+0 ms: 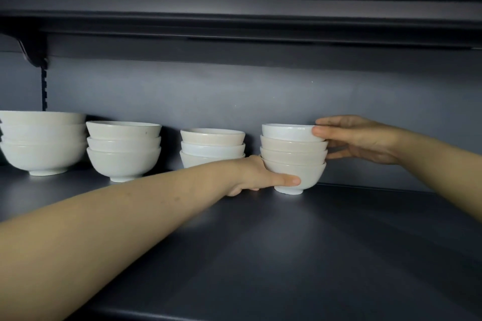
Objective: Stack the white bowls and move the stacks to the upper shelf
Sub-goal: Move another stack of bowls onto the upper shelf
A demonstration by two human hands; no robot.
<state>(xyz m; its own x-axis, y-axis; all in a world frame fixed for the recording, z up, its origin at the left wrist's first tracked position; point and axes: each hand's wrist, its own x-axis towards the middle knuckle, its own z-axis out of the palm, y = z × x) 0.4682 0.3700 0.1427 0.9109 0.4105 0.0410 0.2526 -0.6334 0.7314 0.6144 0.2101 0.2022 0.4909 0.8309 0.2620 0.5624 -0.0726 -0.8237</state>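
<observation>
Bowls: we see four white stacks in a row along the back of the dark shelf: a large-bowl stack far left, a three-bowl stack, a smaller three-bowl stack, and the four-bowl stack in our hands.
Left grip: thumb lies across the bottom bowl's front, with the fingers hidden behind it.
Right grip: fingertips pinch the top bowl's right rim, with the lower fingers curled beside the stack.
Contact: the stack's foot appears to sit on the shelf.
Progress: every bowl in view is stacked. If this is the upper shelf, we judge only letting go remains. We cannot tell whether more bowls wait below.
Edges: the back wall is close behind, and our left wrist fills the gap to the neighbouring stack.
Room: bare shelf lies in front and to the right, and the board above is well clear of the rims.
</observation>
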